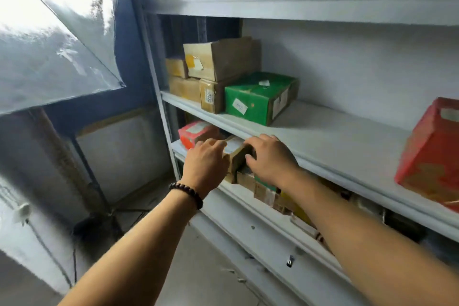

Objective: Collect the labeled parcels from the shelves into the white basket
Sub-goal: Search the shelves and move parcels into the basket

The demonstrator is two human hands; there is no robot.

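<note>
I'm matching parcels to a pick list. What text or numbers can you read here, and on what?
"030", seemingly: white sticker on the green box.
"03" plus a blurred digit: sticker on the small brown box beside it.
Blurred: labels on the large brown box, the red box at right and the brown parcel held by left hand and right hand.

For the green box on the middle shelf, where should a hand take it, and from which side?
Probably grip the green box at its near right corner, coming from the front-right: that long side faces open shelf, while a brown box crowds its left.
</note>
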